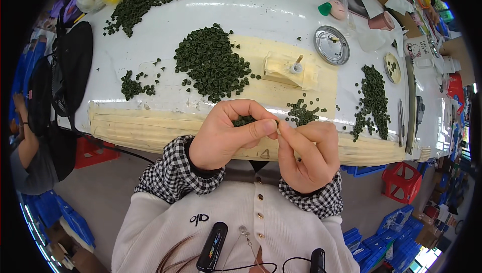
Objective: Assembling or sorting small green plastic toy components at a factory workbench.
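Observation:
My left hand (223, 132) and my right hand (312, 155) meet above the near edge of the table. Thumb and forefinger of each are pinched together, and a small dark green piece (278, 126) shows between the fingertips, mostly covered. Just beyond my right hand lies a small cluster of round, cup-like green pieces (303, 113). Farther off, a big heap of the same pieces (211, 64) is piled on the table. Beside it stands a block wrapped in cream tape (278, 70), with a small pot and stick (297, 65) on top.
More green pieces form a strip (372, 103) at the right and a pile (150, 2) at the far left. A round metal lid (331, 45) and tweezers (401, 122) lie to the right. A black bag (75, 62) hangs at the left, near another person's arm (27, 137).

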